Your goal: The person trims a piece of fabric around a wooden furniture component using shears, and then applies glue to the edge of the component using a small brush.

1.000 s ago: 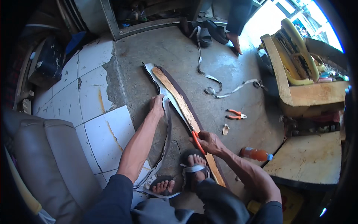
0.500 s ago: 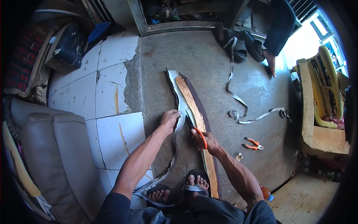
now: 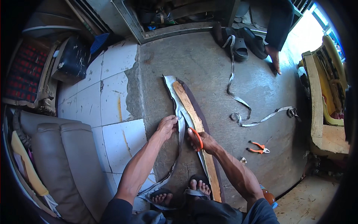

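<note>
A person crouches over a long, narrow wooden board wrapped in dark brown and grey upholstery material [image 3: 188, 106], lying lengthwise on the concrete floor [image 3: 209, 63] between sandalled feet. The left hand [image 3: 167, 127] pinches the loose grey edge of the covering, fingers closed on it. The right hand [image 3: 203, 142] grips orange-handled scissors [image 3: 196, 137] against the board's left edge; the blades are hidden. Orange-handled pliers [image 3: 257, 147] lie to the right, near a long grey fabric strip [image 3: 238, 99]. A grey cushioned seat [image 3: 71, 164] stands at left on white tiles [image 3: 108, 100].
</note>
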`<state>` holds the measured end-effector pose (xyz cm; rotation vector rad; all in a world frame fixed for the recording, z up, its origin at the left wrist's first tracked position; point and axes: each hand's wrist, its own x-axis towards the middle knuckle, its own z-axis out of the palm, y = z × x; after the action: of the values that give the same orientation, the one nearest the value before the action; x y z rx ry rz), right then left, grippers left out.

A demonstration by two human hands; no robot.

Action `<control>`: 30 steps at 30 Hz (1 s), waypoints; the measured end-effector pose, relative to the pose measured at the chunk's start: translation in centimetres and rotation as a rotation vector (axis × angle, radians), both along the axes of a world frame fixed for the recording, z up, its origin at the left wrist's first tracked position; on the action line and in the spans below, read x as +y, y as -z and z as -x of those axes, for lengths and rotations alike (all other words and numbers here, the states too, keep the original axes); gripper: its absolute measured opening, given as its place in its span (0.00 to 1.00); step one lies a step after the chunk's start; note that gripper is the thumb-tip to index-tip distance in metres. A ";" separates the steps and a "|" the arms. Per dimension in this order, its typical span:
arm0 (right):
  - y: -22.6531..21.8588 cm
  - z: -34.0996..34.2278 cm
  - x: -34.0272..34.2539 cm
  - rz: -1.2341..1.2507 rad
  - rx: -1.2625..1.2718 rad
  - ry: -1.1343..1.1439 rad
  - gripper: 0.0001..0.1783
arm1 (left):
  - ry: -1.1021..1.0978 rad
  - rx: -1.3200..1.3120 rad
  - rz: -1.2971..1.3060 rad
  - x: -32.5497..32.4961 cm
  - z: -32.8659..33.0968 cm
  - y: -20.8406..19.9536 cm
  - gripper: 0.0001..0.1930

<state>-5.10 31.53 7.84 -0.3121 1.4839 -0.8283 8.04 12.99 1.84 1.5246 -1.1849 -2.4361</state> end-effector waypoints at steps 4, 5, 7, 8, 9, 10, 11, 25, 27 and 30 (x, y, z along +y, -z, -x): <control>0.0 -0.7 0.4 0.046 -0.085 0.074 0.43 | 0.037 -0.006 -0.023 -0.7 -0.4 -0.5 0.05; 0.0 -0.9 0.3 0.040 -0.101 0.083 0.44 | 0.031 -0.003 -0.030 -0.9 -0.5 -0.6 0.05; 0.0 0.1 -0.5 0.045 -0.070 0.062 0.43 | 0.047 0.002 -0.029 -0.2 0.0 -1.0 0.06; 0.0 0.6 -1.0 0.055 -0.045 0.037 0.43 | 0.061 0.003 -0.023 0.1 0.3 -1.2 0.06; 0.2 0.4 -1.9 0.040 -0.035 0.059 0.41 | 0.060 0.000 -0.020 -0.1 0.1 -1.3 0.06; 0.1 0.4 -2.1 0.043 -0.037 0.058 0.41 | 0.063 -0.007 -0.016 -0.1 0.1 -1.4 0.06; 0.1 0.5 -2.1 0.039 -0.029 0.049 0.41 | 0.066 -0.013 -0.013 -0.2 0.0 -1.4 0.07; 2.2 0.3 -5.7 0.025 -0.042 0.086 0.39 | 0.091 -0.079 0.061 -1.2 -1.5 -2.2 0.06; 2.5 0.0 -6.4 0.037 -0.044 0.099 0.39 | 0.091 -0.095 0.071 -1.5 -2.0 -2.0 0.05; 2.4 -0.1 -7.8 0.078 -0.140 0.150 0.41 | 0.124 -0.083 0.058 -2.5 -2.9 -2.1 0.05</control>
<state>-5.02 23.77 5.42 -0.1981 1.3585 -1.0100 10.96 10.47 3.91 1.5963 -1.3922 -2.4108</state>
